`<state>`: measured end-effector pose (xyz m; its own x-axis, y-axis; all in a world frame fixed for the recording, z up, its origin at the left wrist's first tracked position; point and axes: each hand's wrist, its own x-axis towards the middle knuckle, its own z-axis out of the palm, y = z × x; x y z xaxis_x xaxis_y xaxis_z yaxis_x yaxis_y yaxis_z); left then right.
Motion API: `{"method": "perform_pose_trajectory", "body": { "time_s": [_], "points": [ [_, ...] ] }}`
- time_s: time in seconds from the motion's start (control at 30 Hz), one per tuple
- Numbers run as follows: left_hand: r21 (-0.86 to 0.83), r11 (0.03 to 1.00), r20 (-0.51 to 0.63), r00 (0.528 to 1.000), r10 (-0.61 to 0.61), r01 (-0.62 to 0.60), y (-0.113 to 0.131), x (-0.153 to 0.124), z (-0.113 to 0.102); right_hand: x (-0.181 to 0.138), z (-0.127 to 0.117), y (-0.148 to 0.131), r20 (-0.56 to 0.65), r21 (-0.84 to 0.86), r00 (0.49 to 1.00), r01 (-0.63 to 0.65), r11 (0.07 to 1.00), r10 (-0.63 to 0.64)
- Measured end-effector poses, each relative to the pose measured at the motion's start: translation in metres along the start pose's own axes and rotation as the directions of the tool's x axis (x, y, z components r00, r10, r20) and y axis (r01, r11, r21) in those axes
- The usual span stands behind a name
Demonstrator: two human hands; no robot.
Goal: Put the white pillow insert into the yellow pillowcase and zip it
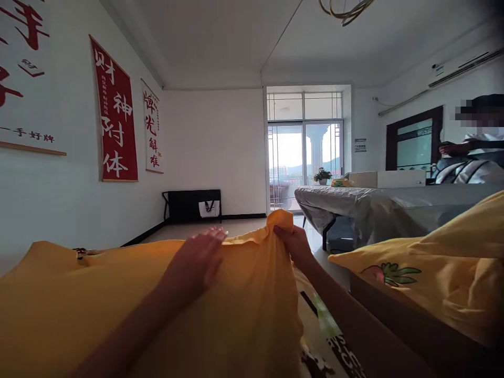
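A large yellow bedding cloth (129, 310) spreads across the lower left and centre. My right hand (293, 239) pinches its raised corner, and folds hang down from the grip. My left hand (200, 257) lies against the cloth near its far edge, fingers stretched out and slightly blurred; it is not gripping. Beneath the cloth on the right, a printed fabric (321, 315) shows black lettering and green and brown patches. To the right of my right arm lies another yellow fabric piece (444, 278) with a red-and-green plant print.
Beyond stands a table (354, 202) under clear plastic, bearing a potted plant (322, 176) and a white box (399, 178). A black folded piece of furniture (181, 206) with a white bag (209, 208) rests by the far wall. Another person (480, 144) is at the right.
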<state>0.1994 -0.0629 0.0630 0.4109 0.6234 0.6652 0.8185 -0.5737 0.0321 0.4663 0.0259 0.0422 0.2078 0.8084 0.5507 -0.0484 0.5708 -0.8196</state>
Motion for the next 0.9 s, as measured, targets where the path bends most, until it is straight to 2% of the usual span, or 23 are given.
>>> {"method": "perform_pose_trajectory", "body": {
  "time_s": [0.1,0.17,0.27,0.4,0.53,0.63,0.7,0.8,0.9],
  "points": [
    [-0.03,0.995,0.191,0.978,-0.087,0.094,-0.013,0.022,-0.009,-0.004,-0.015,-0.007,-0.014,-0.103,1.0,0.011,0.995,-0.012],
    [0.005,0.989,0.252,0.957,-0.146,0.15,-0.022,0.029,-0.016,-0.004,-0.024,-0.011,-0.004,-0.17,1.0,0.01,0.985,-0.011],
    [0.024,0.982,0.229,0.955,-0.188,0.187,-0.031,0.025,-0.029,-0.001,-0.029,-0.011,0.028,-0.15,0.998,-0.045,0.988,0.05],
    [-0.099,0.966,0.27,0.941,-0.205,0.239,-0.035,0.011,-0.044,0.006,-0.023,-0.005,0.084,-0.02,0.988,-0.125,0.992,0.126],
    [-0.181,0.952,0.282,0.941,-0.189,0.246,-0.023,0.008,-0.049,0.004,-0.02,0.001,0.234,0.156,0.959,-0.202,0.967,0.162],
    [-0.224,0.924,0.3,0.924,-0.236,0.309,-0.012,0.01,-0.048,-0.005,-0.022,0.005,0.296,0.18,0.936,-0.251,0.951,0.191],
    [-0.222,0.921,0.292,0.923,-0.25,0.319,-0.01,0.01,-0.047,-0.01,-0.025,0.01,0.292,0.126,0.936,-0.239,0.963,0.194],
    [-0.196,0.942,0.292,0.933,-0.211,0.274,-0.017,0.008,-0.048,-0.014,-0.029,0.017,0.215,0.07,0.964,-0.174,0.982,0.156],
    [-0.226,0.927,0.346,0.915,-0.21,0.298,-0.027,0.006,-0.05,-0.015,-0.031,0.022,0.182,0.14,0.977,-0.135,0.981,0.109]
  ]
}}
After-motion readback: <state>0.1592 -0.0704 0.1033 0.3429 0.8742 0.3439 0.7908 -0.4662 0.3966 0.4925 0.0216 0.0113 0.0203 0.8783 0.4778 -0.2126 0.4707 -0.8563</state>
